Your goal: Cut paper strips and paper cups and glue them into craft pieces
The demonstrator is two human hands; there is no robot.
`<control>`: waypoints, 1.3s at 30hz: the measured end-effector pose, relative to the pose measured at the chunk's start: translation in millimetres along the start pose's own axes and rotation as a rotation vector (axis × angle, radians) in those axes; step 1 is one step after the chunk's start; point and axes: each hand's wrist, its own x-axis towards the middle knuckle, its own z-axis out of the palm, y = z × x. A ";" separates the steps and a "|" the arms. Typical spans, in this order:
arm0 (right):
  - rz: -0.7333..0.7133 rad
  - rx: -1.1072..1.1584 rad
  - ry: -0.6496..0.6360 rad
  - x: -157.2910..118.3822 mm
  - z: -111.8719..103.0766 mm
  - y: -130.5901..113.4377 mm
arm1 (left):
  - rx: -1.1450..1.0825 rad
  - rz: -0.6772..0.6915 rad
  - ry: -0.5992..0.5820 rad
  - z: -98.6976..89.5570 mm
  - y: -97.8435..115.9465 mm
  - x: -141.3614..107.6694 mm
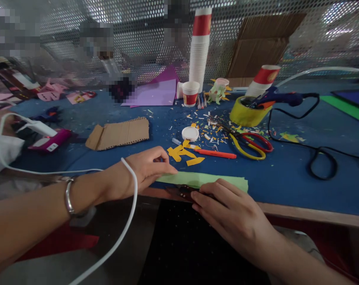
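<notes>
A folded strip of light green paper (203,179) lies along the front edge of the blue table. My left hand (151,166), with a silver bangle on the wrist, pinches the paper's left end between thumb and fingers. Under the paper's right half, my right hand (227,206) has its fingers closed round a dark-handled tool (185,193) with pale rivet-like dots. The tool's far end points left along the table edge and is too dim to make out. Just beyond the paper are yellow paper cutouts (176,152) and an orange marker (216,154).
Scissors (252,144) lie right of the marker, near a yellow tape roll (247,113) bearing a glue gun (282,97). Stacked paper cups (199,55) stand behind. Cardboard (123,132) lies left. A white cable (135,190) crosses my left forearm. Another person's hand (1,120) is far left.
</notes>
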 end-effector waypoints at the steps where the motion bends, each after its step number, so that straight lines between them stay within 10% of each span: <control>1: 0.002 -0.001 0.000 0.0 0.2 0.1 | 0.007 0.025 -0.004 1.8 -4.1 0.3; 12: -0.018 0.008 -0.014 -0.8 -1.5 0.5 | 0.006 0.133 -0.219 -13.6 -13.1 15.1; 39: -0.044 0.053 -0.006 18.8 33.4 -15.4 | -0.106 0.001 -0.161 -5.8 -20.3 20.9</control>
